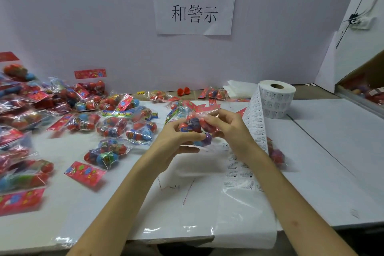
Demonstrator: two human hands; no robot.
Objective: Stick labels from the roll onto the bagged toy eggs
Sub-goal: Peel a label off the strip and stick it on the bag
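Note:
Above the middle of the white table, both hands hold one clear bag of toy eggs (194,125) with a red header card. My left hand (176,141) grips it from the left and below, fingers curled under the eggs. My right hand (225,129) pinches the bag from the right, near its top. The label roll (275,98) stands at the back right. Its strip of printed labels (254,129) runs down toward me, passing behind my right wrist. Many more bagged toy eggs (110,151) lie on the left half of the table.
A paper sign (195,0) hangs on the wall ahead. One bag of eggs (277,155) lies behind the label strip on the right. Loose red egg halves (184,91) sit by the wall. A cardboard box (361,89) with more bags stands at the far right.

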